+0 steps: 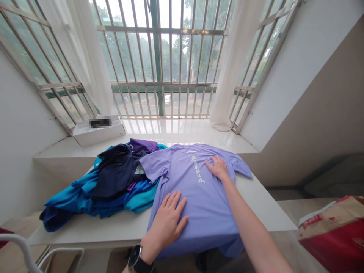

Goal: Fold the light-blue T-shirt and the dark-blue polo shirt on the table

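Note:
A lavender T-shirt (196, 204) lies spread on the white table, its collar toward the window and its hem hanging over the near edge. White lettering runs down its middle. My left hand (169, 218) rests flat on the lower left of the shirt, fingers apart, a black watch (138, 259) on its wrist. Farther up, my right hand (218, 167) lies on the upper right of the shirt beside the lettering, its fingers spread. The left sleeve touches a heap of clothes (113, 178) in dark navy, blue, teal and purple.
A white box (99, 131) sits on the window sill (170, 131) at the left. Metal bars and white curtains (227, 76) line the window. A red and beige bag (335, 231) stands to the right of the table (256, 204). At the lower left is a white tubular frame (21, 244).

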Demonstrator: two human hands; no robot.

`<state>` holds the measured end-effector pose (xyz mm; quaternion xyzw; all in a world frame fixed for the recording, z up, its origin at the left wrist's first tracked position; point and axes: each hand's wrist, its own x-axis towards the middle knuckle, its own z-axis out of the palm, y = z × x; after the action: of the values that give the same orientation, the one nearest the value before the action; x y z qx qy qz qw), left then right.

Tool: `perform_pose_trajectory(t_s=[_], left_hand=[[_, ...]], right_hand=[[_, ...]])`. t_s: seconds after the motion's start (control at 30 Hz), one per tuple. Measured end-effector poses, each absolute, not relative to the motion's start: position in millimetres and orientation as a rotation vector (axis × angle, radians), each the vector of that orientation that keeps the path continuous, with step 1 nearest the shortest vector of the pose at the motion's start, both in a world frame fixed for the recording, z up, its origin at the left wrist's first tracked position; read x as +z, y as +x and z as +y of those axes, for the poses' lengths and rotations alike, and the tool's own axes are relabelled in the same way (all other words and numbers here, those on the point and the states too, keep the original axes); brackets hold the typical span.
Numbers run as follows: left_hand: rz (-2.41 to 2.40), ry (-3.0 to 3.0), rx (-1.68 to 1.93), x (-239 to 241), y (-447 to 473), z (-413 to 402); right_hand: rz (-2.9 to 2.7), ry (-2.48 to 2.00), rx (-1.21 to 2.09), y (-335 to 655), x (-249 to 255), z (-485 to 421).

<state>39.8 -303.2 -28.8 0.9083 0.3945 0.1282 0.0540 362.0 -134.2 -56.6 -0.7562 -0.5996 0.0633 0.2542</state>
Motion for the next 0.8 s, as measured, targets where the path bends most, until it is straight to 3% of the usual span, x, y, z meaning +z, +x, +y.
perform_pose_trajectory(t_s=[0.2,0.33,0.47,0.6,0.8], left_hand=[[1.345,2.756,0.581,-38.8,-10.8,-345.8],[1.454,2.769,0.820,-59.2,-50.9,-380.0],[1.516,2.499,1.127,-72.7,-68.4,-399.2],[1.601,2.025,0.973,-78.5,-62.5,-408.6],[1.706,1.714,0.674,-94.9,-50.4,-413.3]], right_hand=[[-1.554,-1.848,0.057,387.6,-33.4,-188.3],[-1.440,-1.708,0.105,404.7,-51.6,-300.8],[-0.965,-1.781,0.215,391.2,-88.4,-420.6],[-0.638,-1.809,0.505,361.8,-112.9,-473.3],[-0.961,-1.944,0.544,313.2,-103.7,-449.8]])
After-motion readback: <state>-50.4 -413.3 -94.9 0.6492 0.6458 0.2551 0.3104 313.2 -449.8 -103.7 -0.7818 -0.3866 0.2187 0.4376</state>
